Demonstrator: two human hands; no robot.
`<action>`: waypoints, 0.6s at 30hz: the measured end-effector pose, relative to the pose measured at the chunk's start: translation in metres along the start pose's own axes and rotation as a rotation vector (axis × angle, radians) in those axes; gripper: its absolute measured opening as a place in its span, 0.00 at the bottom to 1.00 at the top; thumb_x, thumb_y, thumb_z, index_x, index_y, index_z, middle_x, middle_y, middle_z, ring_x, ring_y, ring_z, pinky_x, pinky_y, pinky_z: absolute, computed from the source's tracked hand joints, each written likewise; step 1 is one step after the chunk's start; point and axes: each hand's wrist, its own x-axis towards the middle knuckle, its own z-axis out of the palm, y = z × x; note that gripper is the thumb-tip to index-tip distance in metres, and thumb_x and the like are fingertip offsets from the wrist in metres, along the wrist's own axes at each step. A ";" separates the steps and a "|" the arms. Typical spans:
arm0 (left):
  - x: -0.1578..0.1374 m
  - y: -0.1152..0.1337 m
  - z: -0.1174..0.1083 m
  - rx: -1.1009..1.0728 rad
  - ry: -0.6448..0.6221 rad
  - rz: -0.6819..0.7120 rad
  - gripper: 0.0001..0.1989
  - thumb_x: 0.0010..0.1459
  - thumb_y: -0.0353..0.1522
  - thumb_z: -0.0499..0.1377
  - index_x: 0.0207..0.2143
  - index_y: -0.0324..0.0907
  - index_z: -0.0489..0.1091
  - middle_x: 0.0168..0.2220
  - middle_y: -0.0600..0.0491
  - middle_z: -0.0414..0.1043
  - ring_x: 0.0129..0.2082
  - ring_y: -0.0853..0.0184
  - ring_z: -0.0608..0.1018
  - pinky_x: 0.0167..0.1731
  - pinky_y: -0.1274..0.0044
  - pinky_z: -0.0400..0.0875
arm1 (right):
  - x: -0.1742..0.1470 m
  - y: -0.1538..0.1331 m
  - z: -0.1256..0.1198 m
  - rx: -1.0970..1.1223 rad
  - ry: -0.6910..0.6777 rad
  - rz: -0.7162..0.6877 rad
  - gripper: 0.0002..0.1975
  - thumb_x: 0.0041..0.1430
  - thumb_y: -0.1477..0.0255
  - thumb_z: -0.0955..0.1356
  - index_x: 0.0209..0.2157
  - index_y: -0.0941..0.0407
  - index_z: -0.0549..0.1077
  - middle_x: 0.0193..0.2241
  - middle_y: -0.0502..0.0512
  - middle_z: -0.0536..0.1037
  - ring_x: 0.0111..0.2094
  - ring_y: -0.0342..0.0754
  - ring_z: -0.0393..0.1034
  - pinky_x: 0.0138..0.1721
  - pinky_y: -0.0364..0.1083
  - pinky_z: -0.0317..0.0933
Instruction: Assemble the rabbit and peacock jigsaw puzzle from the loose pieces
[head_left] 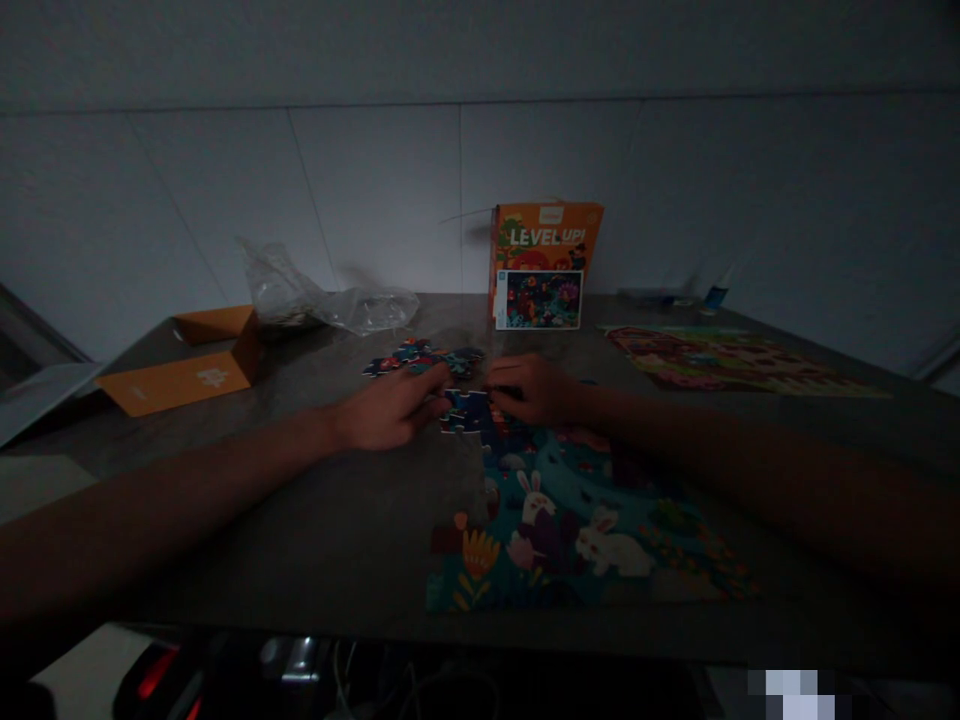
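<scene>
A partly joined jigsaw puzzle [559,500] with white rabbits and orange flowers lies on the grey table in front of me. At its upper left edge, my left hand [391,406] pinches the side of some small joined puzzle pieces [466,412] with thumb and forefinger. My right hand [534,388] is closed with its fingers bent down at the right side of those same pieces, its fingertips partly hidden. Just beyond both hands sits a heap of loose puzzle pieces [420,355]. The picture is dark, so fine outlines are hard to make out.
An orange box [551,240] stands at the back with a picture card [538,300] leaning on it. Another puzzle [720,360] lies at the right. At the left are an open orange box part [180,385] and clear plastic bags [375,310]. The table's front edge [360,630] is near me.
</scene>
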 end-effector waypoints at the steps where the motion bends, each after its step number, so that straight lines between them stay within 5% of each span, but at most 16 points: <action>1: 0.000 0.001 0.001 0.025 -0.013 0.016 0.06 0.68 0.35 0.50 0.40 0.43 0.62 0.33 0.51 0.72 0.32 0.62 0.75 0.32 0.73 0.63 | 0.000 0.000 0.000 -0.004 -0.001 -0.003 0.09 0.62 0.77 0.63 0.34 0.59 0.76 0.32 0.56 0.76 0.33 0.46 0.69 0.36 0.44 0.59; 12: 0.003 -0.002 -0.002 0.137 0.031 -0.005 0.06 0.68 0.34 0.48 0.42 0.42 0.63 0.31 0.51 0.73 0.29 0.64 0.75 0.29 0.74 0.63 | 0.000 0.000 0.000 0.014 0.007 0.006 0.09 0.64 0.77 0.63 0.33 0.58 0.75 0.31 0.55 0.75 0.32 0.44 0.68 0.36 0.43 0.59; 18: 0.004 -0.009 -0.007 0.238 0.092 -0.221 0.09 0.63 0.34 0.53 0.44 0.41 0.68 0.28 0.52 0.75 0.26 0.64 0.76 0.26 0.76 0.63 | -0.001 0.002 0.002 0.018 0.015 0.005 0.09 0.64 0.76 0.64 0.35 0.58 0.77 0.33 0.56 0.78 0.34 0.45 0.71 0.37 0.44 0.62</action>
